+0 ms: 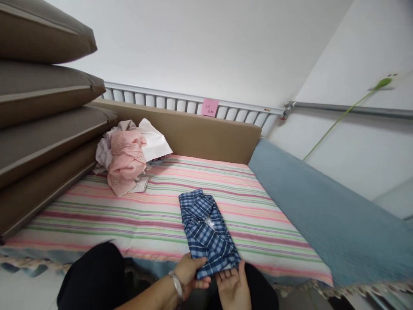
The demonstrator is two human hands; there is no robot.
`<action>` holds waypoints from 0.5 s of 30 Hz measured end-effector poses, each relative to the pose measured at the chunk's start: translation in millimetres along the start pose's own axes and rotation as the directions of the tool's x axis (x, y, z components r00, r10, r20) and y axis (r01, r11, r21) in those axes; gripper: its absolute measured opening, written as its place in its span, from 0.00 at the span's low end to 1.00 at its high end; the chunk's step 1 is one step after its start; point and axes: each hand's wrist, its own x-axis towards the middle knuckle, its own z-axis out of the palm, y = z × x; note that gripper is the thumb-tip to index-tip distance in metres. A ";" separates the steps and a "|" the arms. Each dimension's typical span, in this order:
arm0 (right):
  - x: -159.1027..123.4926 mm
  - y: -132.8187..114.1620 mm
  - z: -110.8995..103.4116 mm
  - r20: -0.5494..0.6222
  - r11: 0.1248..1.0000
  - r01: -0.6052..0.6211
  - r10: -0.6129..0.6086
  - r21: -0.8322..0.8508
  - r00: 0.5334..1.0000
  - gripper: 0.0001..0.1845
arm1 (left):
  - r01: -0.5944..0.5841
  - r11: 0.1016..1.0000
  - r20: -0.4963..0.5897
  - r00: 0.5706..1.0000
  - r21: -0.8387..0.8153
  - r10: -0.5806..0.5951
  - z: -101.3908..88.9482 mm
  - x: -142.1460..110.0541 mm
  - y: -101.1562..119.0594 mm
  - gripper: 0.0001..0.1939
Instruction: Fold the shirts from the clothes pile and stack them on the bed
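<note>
A blue plaid shirt (211, 237), folded into a narrow bundle, lies on the striped sheet (145, 215) with its near end at the front edge. A small white label shows in its middle. My left hand (190, 275), with a silver bangle at the wrist, pinches the near left corner, thumb on top and fingers beneath. Palm up, my right hand (234, 286) is at the near right corner. Its thumb is stretched out and its fingertips go under the cloth, partly hidden.
A heap of pink and white clothes (127, 159) lies at the back left. Brown cushions (48, 125) are stacked on the left. Behind stand a brown backrest (200, 137) and a radiator (155, 101) bearing a pink note (209, 107). Blue fabric (322, 206) covers the right side.
</note>
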 end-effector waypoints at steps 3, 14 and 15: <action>-9.6 -9.7 7.3 0.043 0.997 0.013 -0.017 0.081 0.999 0.32 | 0.001 1.000 0.041 0.999 -0.022 0.000 5.8 -5.2 -1.9 0.14; -31.3 5.4 11.5 0.154 0.936 -0.288 0.321 -0.201 0.934 0.33 | 0.066 0.992 0.020 0.997 0.108 -0.068 10.9 1.5 -36.9 0.17; -28.6 6.0 13.1 0.117 0.948 -0.257 0.281 -0.189 0.952 0.31 | 0.063 0.992 0.024 0.998 0.112 -0.066 10.4 2.3 -37.2 0.18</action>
